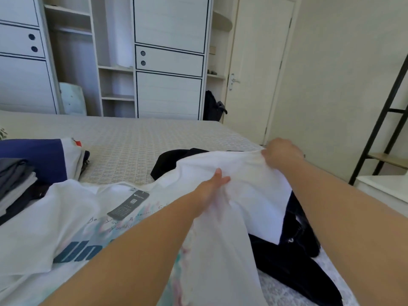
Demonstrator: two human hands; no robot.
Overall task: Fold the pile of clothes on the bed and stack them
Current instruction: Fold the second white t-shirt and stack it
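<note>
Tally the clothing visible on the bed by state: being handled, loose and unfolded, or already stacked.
Being handled: 1, white T-shirt, with a tag, held by left hand and right hand
Loose: 1 black garment
Stacks: 1 folded stack
Total: 3

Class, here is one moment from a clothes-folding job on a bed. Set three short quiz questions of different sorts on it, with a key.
1. True or false: the right hand grips the white T-shirt.
2. What lies on the shirt's printed front? A) a black hang tag B) a belt C) a hanger
3. Fill in: the folded stack sits to the person's ____.

Key: 1 true; 2 A; 3 left. The left hand also holds the shirt, which partly covers dark clothes.
</note>
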